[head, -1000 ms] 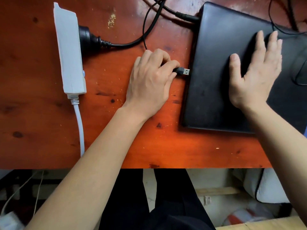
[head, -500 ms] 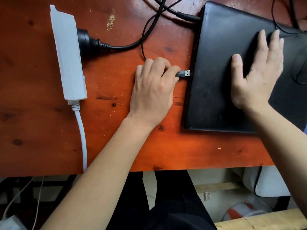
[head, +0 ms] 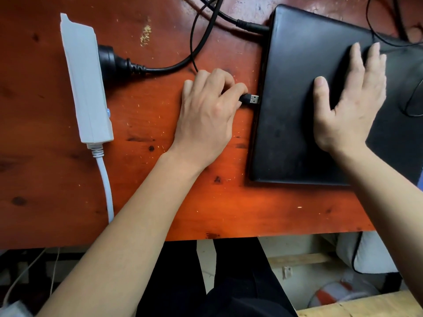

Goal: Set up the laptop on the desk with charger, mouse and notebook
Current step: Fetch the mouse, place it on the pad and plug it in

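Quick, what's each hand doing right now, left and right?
Left hand: closed grip on the black USB plug, metal tip at the closed black laptop edge.
Right hand: open, flat on the laptop lid.

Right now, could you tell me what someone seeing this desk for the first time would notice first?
Most striking is the left hand pinching a USB plug right at the left edge of the closed black laptop, while the right hand lies flat on its lid. Farther left, a white power strip holds a black plug.

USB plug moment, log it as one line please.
left hand grip: USB plug, tip at laptop left edge | right hand: flat on lid | charger: connected
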A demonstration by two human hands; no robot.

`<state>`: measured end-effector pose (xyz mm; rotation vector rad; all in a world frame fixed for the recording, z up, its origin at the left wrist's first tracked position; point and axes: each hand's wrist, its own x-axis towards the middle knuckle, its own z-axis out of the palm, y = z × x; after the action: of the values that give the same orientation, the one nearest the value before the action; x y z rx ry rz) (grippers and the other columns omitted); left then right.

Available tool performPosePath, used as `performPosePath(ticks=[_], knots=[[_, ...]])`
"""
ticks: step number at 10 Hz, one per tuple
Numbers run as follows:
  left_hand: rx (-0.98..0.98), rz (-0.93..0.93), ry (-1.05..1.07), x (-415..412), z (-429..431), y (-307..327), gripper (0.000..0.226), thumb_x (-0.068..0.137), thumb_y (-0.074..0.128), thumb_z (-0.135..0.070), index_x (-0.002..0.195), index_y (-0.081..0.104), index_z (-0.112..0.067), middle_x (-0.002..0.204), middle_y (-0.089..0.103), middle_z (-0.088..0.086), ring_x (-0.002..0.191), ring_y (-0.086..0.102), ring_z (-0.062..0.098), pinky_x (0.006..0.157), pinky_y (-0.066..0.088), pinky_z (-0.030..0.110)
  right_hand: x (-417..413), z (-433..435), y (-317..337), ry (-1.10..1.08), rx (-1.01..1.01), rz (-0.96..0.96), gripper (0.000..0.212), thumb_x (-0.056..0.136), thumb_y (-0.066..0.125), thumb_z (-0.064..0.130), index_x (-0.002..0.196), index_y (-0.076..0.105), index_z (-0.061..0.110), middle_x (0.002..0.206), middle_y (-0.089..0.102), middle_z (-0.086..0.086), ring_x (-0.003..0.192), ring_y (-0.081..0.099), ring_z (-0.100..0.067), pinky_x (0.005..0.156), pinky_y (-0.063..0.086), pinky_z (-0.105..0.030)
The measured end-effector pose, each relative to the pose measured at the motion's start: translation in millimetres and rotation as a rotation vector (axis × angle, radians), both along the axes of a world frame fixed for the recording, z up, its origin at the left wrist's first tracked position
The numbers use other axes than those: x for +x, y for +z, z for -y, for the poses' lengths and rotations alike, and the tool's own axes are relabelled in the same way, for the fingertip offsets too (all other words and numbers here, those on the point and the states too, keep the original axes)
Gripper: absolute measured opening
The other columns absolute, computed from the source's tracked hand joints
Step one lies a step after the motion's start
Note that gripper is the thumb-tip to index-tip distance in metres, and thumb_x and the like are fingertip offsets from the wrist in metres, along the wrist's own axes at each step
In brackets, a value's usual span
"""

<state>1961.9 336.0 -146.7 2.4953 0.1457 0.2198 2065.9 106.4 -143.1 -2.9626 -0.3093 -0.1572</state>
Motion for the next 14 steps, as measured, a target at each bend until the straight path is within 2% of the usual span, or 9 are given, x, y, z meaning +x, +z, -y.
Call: performPosePath(ticks=[4,6,9,11,12,13,14], knots=[[-0.015,-0.042,-0.057,10,-10,1,0.025,0.097,0.054,-0.023,0.115,0.070,-0.015,0.104,0.061,0.005,0.093,0.053,0.027,0.078,0.040,0.040,0,-1,0,-0.005,-0.001,-0.021,0.071,0.100,0.039,0.056,0.157,0.027,0.015,0.165,0.018,-0.018,0.153,0.014,-0.035,0.123,0.012,-0.049],[0.004,0.001,-0.092,8,-7,-1,0.022,0.096,0.055,-0.019,0.110,0.070,-0.011,0.102,0.061,0.008,0.089,0.052,0.030,0.074,0.037,0.042,0,-1,1,-0.006,-0.003,-0.026,0.071,0.100,0.039,0.055,0.157,0.028,0.014,0.165,0.018,-0.018,0.153,0.014,-0.035,0.123,0.012,-0.050],[0.022,0.078,-0.170,18,-3,-1,0.014,0.094,0.058,-0.010,0.098,0.070,-0.004,0.096,0.061,0.012,0.086,0.054,0.032,0.073,0.030,0.037,0,-1,1,-0.004,-0.015,-0.026,0.072,0.100,0.038,0.055,0.157,0.027,0.013,0.165,0.017,-0.019,0.153,0.013,-0.036,0.123,0.012,-0.051],[-0.019,0.111,-0.146,16,1,-5,0.014,0.092,0.063,-0.009,0.102,0.071,-0.004,0.094,0.062,0.013,0.084,0.054,0.032,0.073,0.034,0.038,1,1,0,-0.005,-0.009,-0.020,0.072,0.100,0.038,0.056,0.157,0.027,0.015,0.165,0.017,-0.018,0.153,0.013,-0.035,0.123,0.012,-0.051],[0.019,0.100,-0.099,11,3,-5,0.020,0.095,0.061,-0.017,0.109,0.071,-0.006,0.098,0.062,0.012,0.087,0.055,0.031,0.074,0.040,0.040,1,1,-1,-0.003,-0.005,-0.021,0.072,0.100,0.038,0.057,0.157,0.028,0.015,0.165,0.018,-0.018,0.153,0.013,-0.035,0.123,0.012,-0.051],[0.169,0.033,0.025,2,10,-5,0.028,0.099,0.057,-0.026,0.118,0.067,-0.009,0.103,0.063,0.011,0.088,0.055,0.030,0.073,0.037,0.039,1,1,-1,-0.004,-0.003,-0.017,0.073,0.099,0.038,0.058,0.157,0.029,0.015,0.165,0.018,-0.018,0.153,0.014,-0.035,0.123,0.012,-0.051],[0.249,0.043,0.023,3,12,-6,0.023,0.099,0.056,-0.025,0.110,0.070,-0.011,0.101,0.064,0.009,0.084,0.055,0.030,0.069,0.035,0.039,1,1,-2,-0.010,-0.002,-0.012,0.073,0.099,0.039,0.058,0.157,0.029,0.014,0.165,0.018,-0.019,0.153,0.014,-0.036,0.123,0.012,-0.051]])
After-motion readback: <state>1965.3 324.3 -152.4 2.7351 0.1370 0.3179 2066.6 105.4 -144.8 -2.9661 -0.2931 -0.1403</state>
